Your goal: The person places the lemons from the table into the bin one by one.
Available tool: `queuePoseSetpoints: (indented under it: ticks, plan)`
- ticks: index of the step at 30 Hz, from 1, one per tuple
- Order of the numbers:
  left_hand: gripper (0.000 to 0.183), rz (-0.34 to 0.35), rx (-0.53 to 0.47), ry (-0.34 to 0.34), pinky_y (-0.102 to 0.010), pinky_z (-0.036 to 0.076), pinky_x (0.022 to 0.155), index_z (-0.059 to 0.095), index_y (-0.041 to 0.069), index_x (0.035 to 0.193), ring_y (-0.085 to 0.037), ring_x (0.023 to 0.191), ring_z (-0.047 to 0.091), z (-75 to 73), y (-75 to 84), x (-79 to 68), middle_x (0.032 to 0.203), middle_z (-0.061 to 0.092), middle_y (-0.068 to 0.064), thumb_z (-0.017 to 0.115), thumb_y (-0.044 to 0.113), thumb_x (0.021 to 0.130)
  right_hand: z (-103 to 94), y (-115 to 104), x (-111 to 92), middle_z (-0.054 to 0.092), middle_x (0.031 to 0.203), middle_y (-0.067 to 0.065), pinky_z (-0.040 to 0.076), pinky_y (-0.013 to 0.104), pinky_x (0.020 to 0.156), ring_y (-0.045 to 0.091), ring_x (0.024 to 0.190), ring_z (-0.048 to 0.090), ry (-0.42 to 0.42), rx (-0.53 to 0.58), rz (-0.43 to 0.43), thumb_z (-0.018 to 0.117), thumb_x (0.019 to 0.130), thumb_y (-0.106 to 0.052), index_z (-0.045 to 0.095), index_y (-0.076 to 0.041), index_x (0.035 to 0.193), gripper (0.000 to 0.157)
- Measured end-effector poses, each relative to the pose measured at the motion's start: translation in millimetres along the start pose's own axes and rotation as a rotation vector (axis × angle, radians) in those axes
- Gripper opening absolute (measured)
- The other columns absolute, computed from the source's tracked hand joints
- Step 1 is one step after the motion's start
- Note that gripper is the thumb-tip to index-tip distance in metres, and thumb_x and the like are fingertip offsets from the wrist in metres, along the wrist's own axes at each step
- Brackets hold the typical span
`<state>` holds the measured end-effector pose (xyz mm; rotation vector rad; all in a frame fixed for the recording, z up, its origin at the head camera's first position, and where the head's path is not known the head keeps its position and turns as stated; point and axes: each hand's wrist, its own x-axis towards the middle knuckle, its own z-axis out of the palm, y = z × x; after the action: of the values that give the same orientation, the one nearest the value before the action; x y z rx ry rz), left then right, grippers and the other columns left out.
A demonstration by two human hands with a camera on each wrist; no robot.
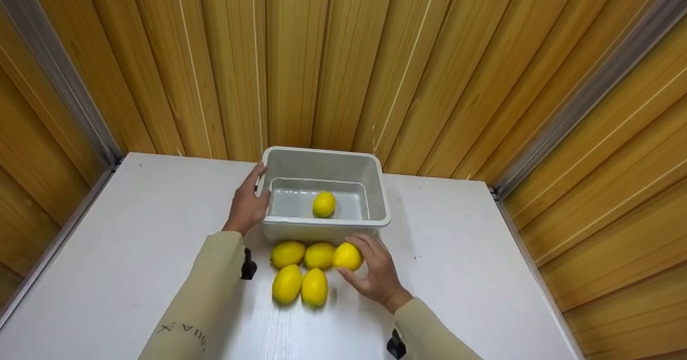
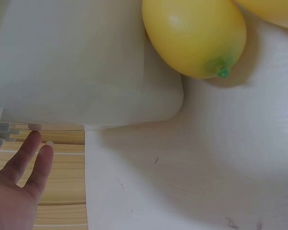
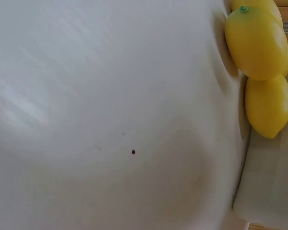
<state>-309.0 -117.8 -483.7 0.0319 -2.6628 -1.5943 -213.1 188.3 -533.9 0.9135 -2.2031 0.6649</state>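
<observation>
A light grey plastic bin point(image 1: 326, 222) stands at the back of the white table with one yellow lemon point(image 1: 323, 204) on its floor. At the bin's left side, my left hand point(image 1: 250, 203) grips the rim, thumb over the edge and fingers along the outside. My right hand point(image 1: 375, 269) holds another lemon point(image 1: 348, 256) between thumb and fingers, just before the bin's front right. Several more lemons point(image 1: 287, 284) lie in two rows in front of the bin. The right wrist view shows lemons point(image 3: 257, 43) by the bin wall, but not the hand.
The white table point(image 1: 456, 274) reaches out on both sides of the bin. Wood-patterned panels point(image 1: 322, 65) rise behind it and at left and right, with metal posts in the corners. The bin stands close to the back panel.
</observation>
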Motion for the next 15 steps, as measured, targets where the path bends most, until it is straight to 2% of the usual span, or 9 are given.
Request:
queuePoseSetpoints:
  ticks: [6, 15]
  plan:
    - [0.062, 0.002, 0.014, 0.003, -0.05, 0.022, 0.121, 0.024, 0.024, 0.154, -0.026, 0.15, 0.02, -0.1, 0.9, 0.1, 0.163, 0.018, 0.001, 0.05, 0.015, 0.098, -2.0, -1, 7, 0.062, 0.117, 0.003, 0.047, 0.024, 0.099, 0.016, 0.107, 0.06, 0.039, 0.006, -0.023, 0.059, 0.088, -0.05, 0.061, -0.008, 0.121, 0.053]
    - [0.06, 0.017, 0.019, 0.009, -0.049, 0.023, 0.121, 0.026, 0.022, 0.153, -0.027, 0.15, 0.02, -0.3, 0.2, 0.6, 0.163, 0.018, 0.0, 0.05, 0.013, 0.098, -4.3, -3, 14, 0.062, 0.118, 0.004, 0.045, 0.023, 0.102, 0.017, 0.108, 0.06, 0.062, 0.011, -0.013, 0.054, 0.092, -0.051, 0.059, -0.007, 0.123, 0.054]
